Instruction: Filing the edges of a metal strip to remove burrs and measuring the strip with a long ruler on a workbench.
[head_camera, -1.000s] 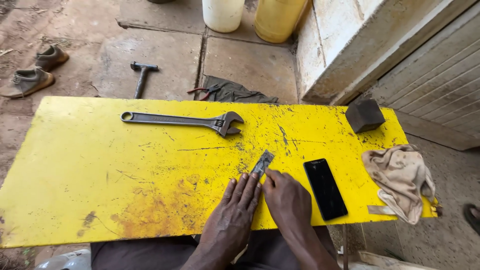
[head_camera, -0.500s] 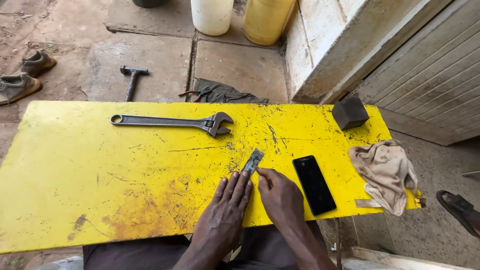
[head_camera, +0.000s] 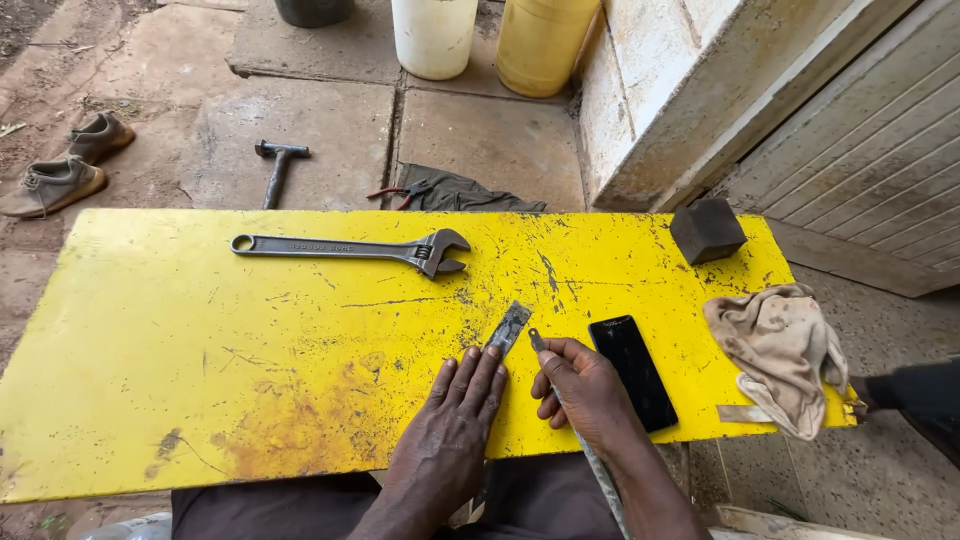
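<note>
On the scratched yellow board (head_camera: 300, 340) lying across the person's lap, the left hand (head_camera: 450, 430) is lying flat, fingers spread and pressing down a narrow grey metal strip (head_camera: 508, 330) that is pointing toward one o'clock from under the fingertips. Just beside it, at three o'clock of that hand, the right hand (head_camera: 585, 390) is curling around a thin grey rod-like tool (head_camera: 580, 440), its tip sticking up by the strip's side; whether tip and strip are touching, I cannot tell.

Risks, as I judge them: the strip is being held only by finger pressure, so a sideways push from the tool could be sending it skidding, or driving the tip into the left fingertips. A black smartphone (head_camera: 633, 372) is lying at three o'clock of the right hand, nearly touching it, and a slip could be scratching it. A long steel adjustable wrench (head_camera: 350, 248) at eleven o'clock, a dark block (head_camera: 707, 230) and a crumpled beige rag (head_camera: 785, 355) are lying well apart.
</note>
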